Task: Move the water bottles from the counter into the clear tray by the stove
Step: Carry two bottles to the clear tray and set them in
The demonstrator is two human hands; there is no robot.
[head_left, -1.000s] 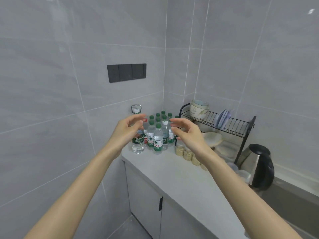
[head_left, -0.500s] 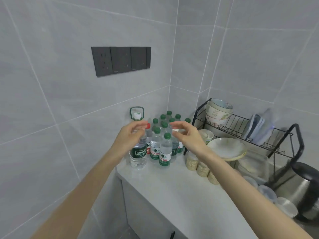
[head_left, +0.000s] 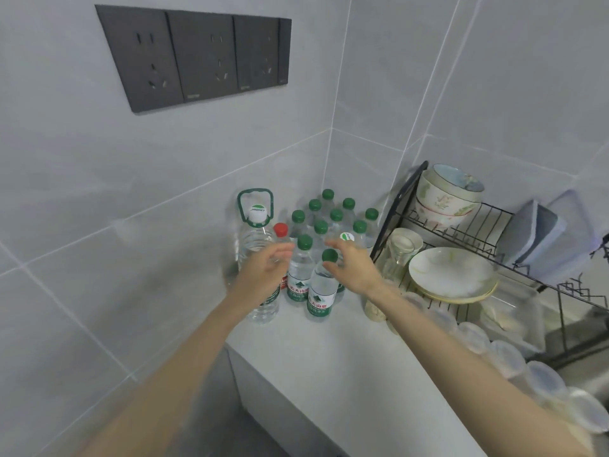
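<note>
- Plainly, in the head view, the task is at its very start: every water bottle in sight stands on the counter (head_left: 329, 357), packed into the corner of the tiled wall.
- The cluster is mostly small green-capped bottles, with a front bottle (head_left: 320, 291) nearest the person, a second bottle (head_left: 299, 275) just behind and left of it, a red-capped bottle (head_left: 280, 229), and a big bottle with a carry handle (head_left: 254, 245) at the left.
- The left hand (head_left: 263, 272) hovers in front of the big bottle, fingers loosely curled; it looks to be holding nothing, though it is blurred.
- The right hand (head_left: 354, 268) is spread with relaxed fingers just beside the front bottle's cap, gripping nothing.
- A dish rack (head_left: 461, 232) with bowls and a plate stands to the right.
- Neither stove nor a tray I can be sure of shows, so no bottle counts as moved; the whole lot remains to carry.
</note>
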